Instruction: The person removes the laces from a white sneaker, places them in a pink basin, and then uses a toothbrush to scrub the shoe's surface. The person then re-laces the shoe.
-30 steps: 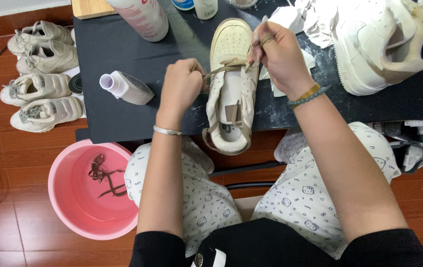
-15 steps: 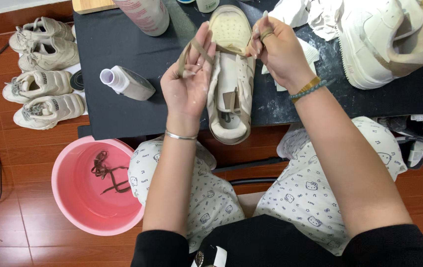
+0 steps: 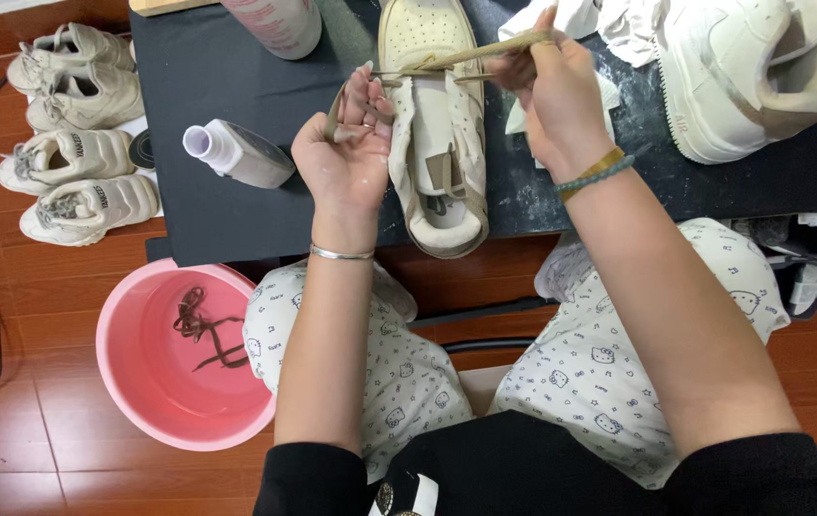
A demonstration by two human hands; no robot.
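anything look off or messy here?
Small white plastic bottle lies tipped on its side on the black table. A dark shoelace sits in the pink bucket. White smears near the cream sneaker.

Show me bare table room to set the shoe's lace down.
Free: the dark table in front of the lying white bottle, left of the left hand. Crowded: right of the right hand, among rags and the second sneaker.
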